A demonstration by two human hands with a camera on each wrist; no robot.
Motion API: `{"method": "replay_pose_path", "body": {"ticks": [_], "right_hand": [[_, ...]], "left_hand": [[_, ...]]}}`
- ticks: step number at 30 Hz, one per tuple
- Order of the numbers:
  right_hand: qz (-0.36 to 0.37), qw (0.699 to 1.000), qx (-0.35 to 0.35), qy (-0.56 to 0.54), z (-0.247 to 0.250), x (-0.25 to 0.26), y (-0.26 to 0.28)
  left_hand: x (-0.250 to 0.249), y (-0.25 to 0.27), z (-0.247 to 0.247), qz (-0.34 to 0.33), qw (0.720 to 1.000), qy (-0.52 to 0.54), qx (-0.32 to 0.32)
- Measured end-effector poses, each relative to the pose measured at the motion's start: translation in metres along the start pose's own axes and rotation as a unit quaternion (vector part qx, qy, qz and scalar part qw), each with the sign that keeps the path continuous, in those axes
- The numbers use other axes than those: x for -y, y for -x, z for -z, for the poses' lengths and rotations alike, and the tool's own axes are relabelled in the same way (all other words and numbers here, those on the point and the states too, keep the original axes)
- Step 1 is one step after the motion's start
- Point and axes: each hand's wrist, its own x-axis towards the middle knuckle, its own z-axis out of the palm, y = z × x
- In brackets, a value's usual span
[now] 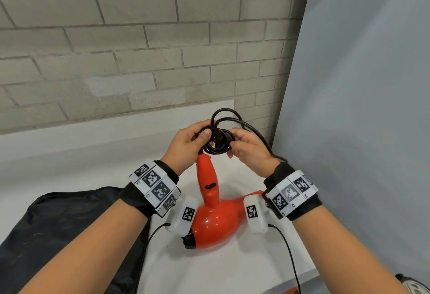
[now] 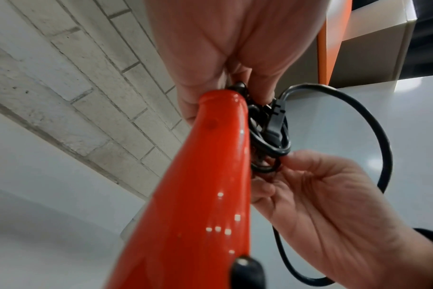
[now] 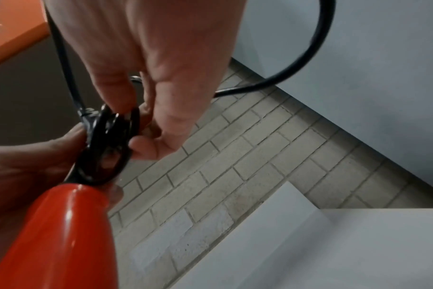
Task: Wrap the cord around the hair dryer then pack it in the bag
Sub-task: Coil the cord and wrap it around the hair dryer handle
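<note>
The red hair dryer rests on its body on the white table, handle pointing up and away. Its black cord is bunched in small coils at the handle's tip, with one bigger loop standing above and a strand trailing right past my right wrist. My left hand grips the coils at the handle's end. My right hand pinches the coils from the other side. In the left wrist view the plug lies against the coils. The black bag lies at the lower left.
A brick wall stands behind the table and a grey panel closes the right side. Thin black sensor cables hang from both wrist units over the table's front. An orange object shows at the bottom edge.
</note>
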Motion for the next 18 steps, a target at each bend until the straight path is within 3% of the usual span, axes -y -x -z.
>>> {"method": "replay_pose_path", "body": {"ticks": [5,10,13,16,18], "right_hand": [[-0.032,0.989,0.084,-0.113,0.013,0.005,-0.001],[-0.022,0.995,0.071,-0.073,0.015,-0.003,-0.002],[-0.015,0.993,0.044,0.109,0.026,-0.006,-0.006],[0.025,0.918,-0.007,0.395,0.039,-0.01,-0.009],[-0.007,0.885,-0.023,0.464,0.053,-0.018,-0.009]], "left_hand": [[-0.001,-0.001,0.004,0.019,0.997,0.065,0.026],[-0.004,0.0,0.002,0.047,0.994,0.088,0.043],[-0.004,0.001,0.006,0.059,0.994,0.079,0.051],[-0.008,0.002,0.011,0.056,0.994,0.073,0.064],[-0.009,0.001,0.014,0.052,0.994,0.084,0.048]]}}
